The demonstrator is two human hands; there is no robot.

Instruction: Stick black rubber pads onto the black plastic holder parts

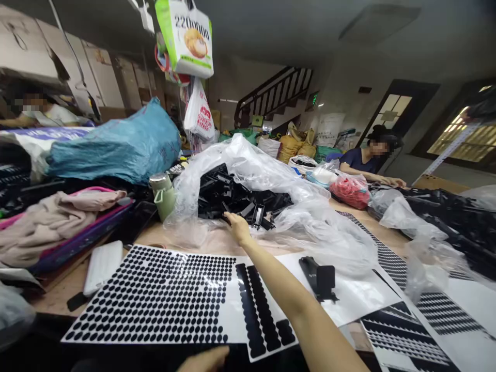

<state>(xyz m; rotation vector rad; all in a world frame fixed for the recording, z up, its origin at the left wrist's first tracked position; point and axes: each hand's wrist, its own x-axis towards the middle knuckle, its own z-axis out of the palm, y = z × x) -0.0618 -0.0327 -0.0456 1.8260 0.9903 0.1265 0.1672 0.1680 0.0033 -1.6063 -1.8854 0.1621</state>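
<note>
My right hand (pixel 237 227) reaches to the front edge of a heap of black plastic parts (pixel 232 194) in a clear plastic bag (pixel 248 155). Its fingertips are at one dark part; whether they grip it is too small to tell. Low at the bottom edge is my left hand (pixel 205 360), partly cut off, its fingers hard to make out. Between the hands lies a white sheet of round black stickers (pixel 155 294), with strips of larger black stickers (pixel 263 310) beside it. A black part with a square plate (pixel 324 279) rests right of my forearm.
A green bottle (pixel 163 199), a white case (pixel 103 266) and a blue bag (pixel 120 142) stand to the left. On the right are a red bag (pixel 350 190), more sticker sheets (pixel 403 336) and black parts (pixel 457 217). One person (pixel 364 157) sits at the right, another (pixel 58 113) far left.
</note>
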